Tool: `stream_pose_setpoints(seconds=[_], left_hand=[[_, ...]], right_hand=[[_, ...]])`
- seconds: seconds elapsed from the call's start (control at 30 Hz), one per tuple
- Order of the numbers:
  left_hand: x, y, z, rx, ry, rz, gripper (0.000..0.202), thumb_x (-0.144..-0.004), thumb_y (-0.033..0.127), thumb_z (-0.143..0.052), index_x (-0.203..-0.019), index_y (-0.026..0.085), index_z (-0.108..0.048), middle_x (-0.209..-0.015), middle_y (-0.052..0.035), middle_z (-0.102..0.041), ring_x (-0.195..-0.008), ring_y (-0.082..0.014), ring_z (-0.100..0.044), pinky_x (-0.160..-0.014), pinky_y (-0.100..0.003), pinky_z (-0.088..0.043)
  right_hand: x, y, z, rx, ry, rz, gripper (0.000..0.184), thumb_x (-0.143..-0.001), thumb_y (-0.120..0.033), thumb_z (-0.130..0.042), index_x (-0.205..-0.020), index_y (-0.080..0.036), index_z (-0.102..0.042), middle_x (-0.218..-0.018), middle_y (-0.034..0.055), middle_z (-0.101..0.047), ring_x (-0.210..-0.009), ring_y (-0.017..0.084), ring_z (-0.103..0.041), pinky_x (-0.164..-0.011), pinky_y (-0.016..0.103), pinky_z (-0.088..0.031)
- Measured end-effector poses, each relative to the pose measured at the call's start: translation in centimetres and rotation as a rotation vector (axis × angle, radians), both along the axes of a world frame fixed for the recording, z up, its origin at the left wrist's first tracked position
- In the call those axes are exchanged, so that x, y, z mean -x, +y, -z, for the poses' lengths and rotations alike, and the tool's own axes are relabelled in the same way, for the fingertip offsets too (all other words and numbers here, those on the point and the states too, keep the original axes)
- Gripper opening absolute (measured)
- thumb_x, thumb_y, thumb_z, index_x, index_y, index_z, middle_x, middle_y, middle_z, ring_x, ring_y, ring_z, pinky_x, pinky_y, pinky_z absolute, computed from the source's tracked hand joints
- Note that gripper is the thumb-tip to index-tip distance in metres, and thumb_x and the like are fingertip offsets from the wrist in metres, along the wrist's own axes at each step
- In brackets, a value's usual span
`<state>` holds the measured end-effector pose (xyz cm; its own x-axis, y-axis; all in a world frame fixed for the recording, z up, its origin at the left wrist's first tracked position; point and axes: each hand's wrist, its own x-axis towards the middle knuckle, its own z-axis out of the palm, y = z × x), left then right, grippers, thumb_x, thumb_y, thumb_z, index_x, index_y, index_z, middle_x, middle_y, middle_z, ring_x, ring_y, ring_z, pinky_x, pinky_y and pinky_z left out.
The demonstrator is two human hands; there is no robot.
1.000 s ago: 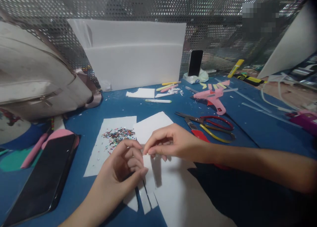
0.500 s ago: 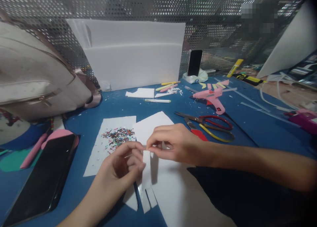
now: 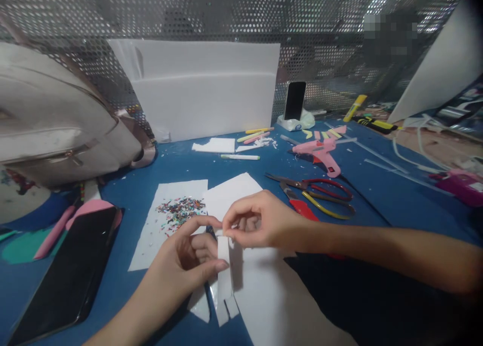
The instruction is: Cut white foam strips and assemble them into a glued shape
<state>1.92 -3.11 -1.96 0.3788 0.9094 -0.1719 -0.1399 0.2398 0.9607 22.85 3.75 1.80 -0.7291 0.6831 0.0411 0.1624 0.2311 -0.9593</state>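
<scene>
A narrow white strip [image 3: 224, 265], like card or foam board, stands roughly upright in front of me. My left hand [image 3: 186, 258] grips its left side, the thumb lying across its face and the forefinger reaching to its top end. At that top end the thumb and forefinger of my right hand [image 3: 260, 218] are pinched together; whatever lies between these tips is too small to see. Below the hands lies a large white sheet [image 3: 279, 290]. Small cut white pieces [image 3: 199, 304] are by the strip's lower end.
Colourful tiny bits [image 3: 181, 210] lie on a white paper [image 3: 147, 245]. A black phone [image 3: 64, 280] is at left, near a backpack [image 3: 64, 119]. To the right are red-and-yellow-handled scissors [image 3: 328, 197], a red-handled tool [image 3: 302, 207] and a pink glue gun [image 3: 320, 152]. Another phone [image 3: 295, 100] stands behind.
My left thumb has moved from the strip's edge onto its face. The right hand still pinches at the top end. The whole view has shifted slightly.
</scene>
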Motion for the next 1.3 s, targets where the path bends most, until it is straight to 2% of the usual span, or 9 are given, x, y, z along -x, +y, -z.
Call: stream_pose_setpoints(seconds=[0.17, 0.3, 0.37, 0.53, 0.67, 0.8, 1.0, 1.17, 1.3], left_hand=[[-0.3, -0.1, -0.5, -0.045, 0.032, 0.014, 0.045, -0.082, 0.025, -0.077, -0.114, 0.025, -0.045, -0.069, 0.0078, -0.058, -0.061, -0.0056, -0.052, -0.061, -0.016, -0.039], [-0.3, -0.1, -0.7, -0.069, 0.037, 0.007, 0.046, -0.083, 0.027, -0.076, -0.115, 0.025, -0.043, -0.068, 0.0083, -0.056, -0.059, -0.0057, -0.049, -0.059, -0.018, -0.038], [-0.3, -0.3, -0.9, -0.074, 0.037, 0.012, 0.048, -0.082, 0.027, -0.077, -0.115, 0.025, -0.043, -0.068, 0.0079, -0.057, -0.059, -0.0065, -0.050, -0.059, -0.018, -0.038], [-0.8, -1.4, -1.5, -0.090, 0.122, 0.085, 0.044, -0.082, 0.025, -0.076, -0.116, 0.025, -0.047, -0.070, 0.0064, -0.056, -0.064, -0.0091, -0.052, -0.061, -0.020, -0.040], [-1.2, -1.8, -1.4, -0.193, 0.191, 0.077, 0.033, -0.087, 0.028, -0.069, -0.114, 0.026, -0.050, -0.072, 0.0056, -0.052, -0.066, -0.0114, -0.053, -0.061, -0.022, -0.043], [-1.0, -1.8, -1.1, -0.327, 0.261, -0.023, 0.026, -0.087, 0.026, -0.068, -0.109, 0.027, -0.054, -0.075, 0.0041, -0.056, -0.069, -0.0126, -0.056, -0.065, -0.024, -0.046], [-0.7, -2.5, -1.4, -0.508, 0.357, -0.110, 0.019, -0.084, 0.020, -0.069, -0.101, 0.029, -0.070, -0.093, -0.0017, -0.068, -0.088, -0.0174, -0.062, -0.080, -0.027, -0.047], [-0.6, -2.1, -1.1, -0.445, 0.337, -0.183, 0.019, -0.087, 0.021, -0.066, -0.104, 0.028, -0.069, -0.097, -0.0016, -0.068, -0.087, -0.0159, -0.064, -0.078, -0.026, -0.050], [-0.6, -1.3, -0.9, -0.338, 0.265, -0.274, 0.013, -0.086, 0.026, -0.068, -0.099, 0.023, -0.066, -0.094, -0.0016, -0.068, -0.077, -0.0142, -0.067, -0.071, -0.024, -0.054]], right_hand=[[0.0, 1.1, -0.3, 0.252, -0.055, -0.130, 0.014, -0.081, -0.025, -0.069, -0.087, -0.013, -0.070, -0.061, -0.0011, -0.064, -0.052, 0.007, -0.058, -0.053, 0.017, -0.047], [-0.1, 1.7, -1.0, 0.234, -0.127, -0.199, 0.016, -0.081, -0.027, -0.069, -0.088, -0.012, -0.070, -0.063, -0.0002, -0.066, -0.055, 0.008, -0.061, -0.056, 0.019, -0.049], [-0.2, 1.7, -1.5, 0.065, -0.165, -0.203, 0.012, -0.082, -0.023, -0.066, -0.088, -0.013, -0.070, -0.065, 0.0002, -0.066, -0.057, 0.009, -0.061, -0.057, 0.019, -0.048], [-1.3, 3.7, -3.1, -0.747, -0.302, 0.091, 0.012, -0.084, -0.012, -0.059, -0.084, -0.013, -0.071, -0.080, 0.0032, -0.070, -0.069, 0.011, -0.060, -0.067, 0.024, -0.044], [-2.8, 8.9, -4.3, -0.939, -0.665, 0.343, 0.020, -0.093, -0.022, -0.053, -0.098, -0.017, -0.071, -0.095, 0.0047, -0.073, -0.084, 0.014, -0.065, -0.078, 0.025, -0.046], [-3.7, 14.7, -4.6, -0.913, -0.909, 0.448, 0.017, -0.090, -0.018, -0.056, -0.094, -0.012, -0.072, -0.092, 0.0134, -0.072, -0.090, 0.024, -0.065, -0.079, 0.033, -0.047], [-3.9, 18.6, -3.4, -0.821, -1.087, 0.441, 0.027, -0.095, -0.034, -0.059, -0.113, -0.014, -0.062, -0.114, 0.0082, -0.064, -0.099, 0.020, -0.064, -0.086, 0.042, -0.054], [-3.4, 17.3, -3.9, -0.830, -0.996, 0.453, 0.026, -0.094, -0.026, -0.057, -0.115, -0.013, -0.065, -0.113, 0.0126, -0.066, -0.105, 0.026, -0.062, -0.089, 0.044, -0.049], [-2.7, 12.8, -5.2, -0.820, -0.797, 0.325, 0.028, -0.094, -0.022, -0.050, -0.114, -0.018, -0.069, -0.109, 0.0096, -0.071, -0.099, 0.021, -0.064, -0.081, 0.031, -0.047]])
